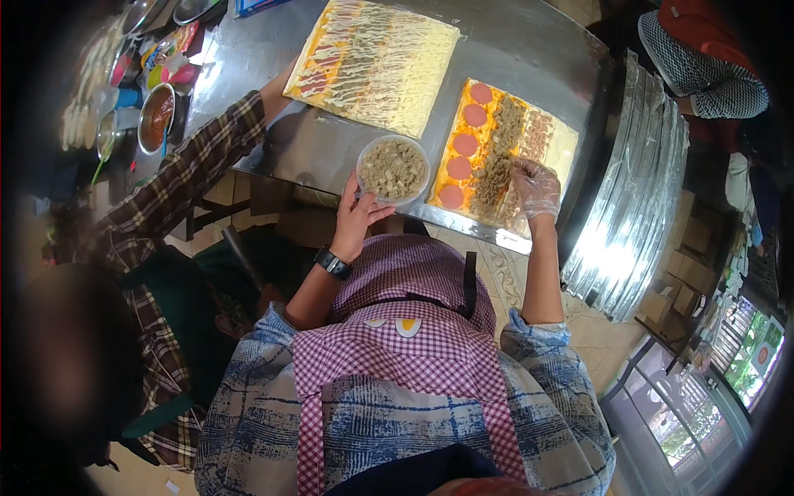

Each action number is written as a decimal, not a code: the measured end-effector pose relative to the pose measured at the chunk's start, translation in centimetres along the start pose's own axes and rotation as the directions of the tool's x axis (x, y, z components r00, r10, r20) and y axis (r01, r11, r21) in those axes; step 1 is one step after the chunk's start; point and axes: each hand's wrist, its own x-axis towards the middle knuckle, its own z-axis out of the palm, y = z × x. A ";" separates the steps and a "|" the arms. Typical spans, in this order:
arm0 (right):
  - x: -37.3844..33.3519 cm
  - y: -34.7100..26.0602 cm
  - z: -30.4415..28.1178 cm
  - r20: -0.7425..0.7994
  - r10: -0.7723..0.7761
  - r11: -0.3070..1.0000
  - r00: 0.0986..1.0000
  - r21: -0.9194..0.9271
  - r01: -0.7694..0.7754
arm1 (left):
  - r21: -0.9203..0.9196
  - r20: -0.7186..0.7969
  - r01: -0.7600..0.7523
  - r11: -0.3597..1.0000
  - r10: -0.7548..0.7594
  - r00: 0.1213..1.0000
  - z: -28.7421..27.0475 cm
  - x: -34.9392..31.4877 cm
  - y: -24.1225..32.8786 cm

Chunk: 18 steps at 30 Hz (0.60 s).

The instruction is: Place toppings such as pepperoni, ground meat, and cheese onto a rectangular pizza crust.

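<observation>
My left hand (357, 217) is wrapped round the near left side of a round clear tub (395, 201), which is filled with greyish-brown crumbled meat (392, 169). In a thin clear glove, my right hand (536, 188) is bent down over a rectangular dough sheet (566, 147), fingertips bunched at its strip of crumbled meat. Left of that strip, several round sausage slices (466, 145) form a row on orange sauce. To its right runs a narrow band of pinkish shreds (539, 132), then pale dough. What lies under my right fingers is partly hidden.
Beyond the tub lies a larger topped sheet (426, 58) with zigzag white sauce; a co-worker's hand (281, 87) touches its left edge. A bowl of red sauce (156, 118) stands at the left. Stacked metal trays (633, 190) flank the steel table's right side. Another person is at upper right.
</observation>
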 end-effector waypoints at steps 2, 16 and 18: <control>0.7 -0.4 0.0 -0.011 -0.005 1.000 1.000 -0.019 0.005 | 0.007 -0.016 -0.007 1.000 0.007 1.000 0.1 0.0 0.0; -1.0 -3.2 -1.4 0.103 0.121 0.992 0.987 -0.042 -0.118 | -0.007 -0.023 -0.015 1.000 0.014 1.000 0.1 0.0 -0.2; -2.2 -1.8 -0.8 0.116 0.093 0.996 0.989 -0.024 -0.091 | -0.013 -0.023 -0.029 0.999 0.029 0.999 0.1 0.0 -0.3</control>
